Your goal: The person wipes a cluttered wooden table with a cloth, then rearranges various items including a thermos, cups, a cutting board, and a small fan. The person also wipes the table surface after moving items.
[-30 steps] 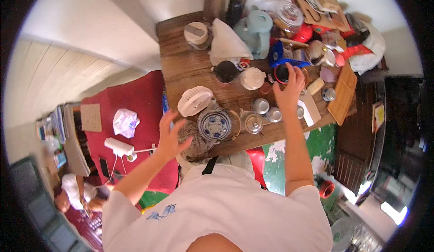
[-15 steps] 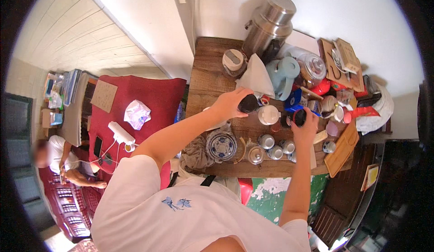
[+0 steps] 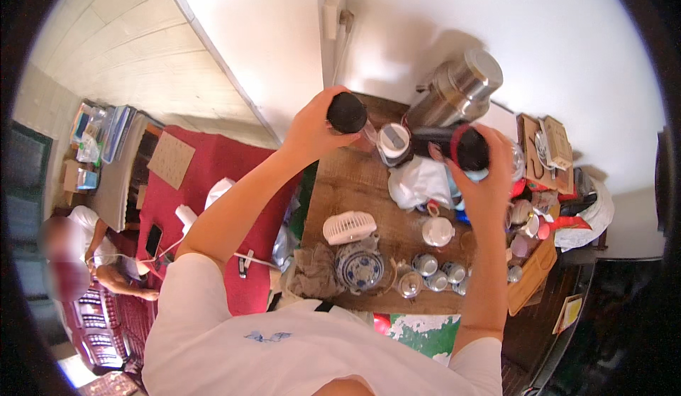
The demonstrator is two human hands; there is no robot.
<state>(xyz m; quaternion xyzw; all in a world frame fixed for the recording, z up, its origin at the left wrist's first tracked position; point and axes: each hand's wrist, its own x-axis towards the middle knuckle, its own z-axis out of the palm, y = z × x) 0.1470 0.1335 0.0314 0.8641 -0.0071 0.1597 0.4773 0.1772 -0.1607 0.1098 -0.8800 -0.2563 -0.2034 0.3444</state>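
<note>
My left hand (image 3: 316, 137) is raised over the back left of the wooden table (image 3: 340, 183), its fingers closed round a black-capped container (image 3: 347, 113); a see-through part shows beside the cap. In my right hand (image 3: 489, 183) is a black-capped bottle (image 3: 471, 149) with a red ring at the cap; its dark body points left and is blurred. Between the two hands stands a clear jar with a white and grey lid (image 3: 394, 143). Behind is a steel thermos flask (image 3: 457, 91). A white plastic bag (image 3: 418, 183) lies below my right hand's bottle.
Near the front edge are a blue-and-white teapot (image 3: 360, 267), a crumpled cloth (image 3: 316, 272), several small cups (image 3: 435, 280) and a pale pink ribbed object (image 3: 350, 227). A white lidded pot (image 3: 438, 231) stands mid-table. A wooden board (image 3: 535, 279) lies right. A person (image 3: 106, 254) sits far left.
Both hands have risen toward the back wall with the black-capped things, the left one also moving left. My view has shifted, and the pale pink ribbed object is now uncovered.
</note>
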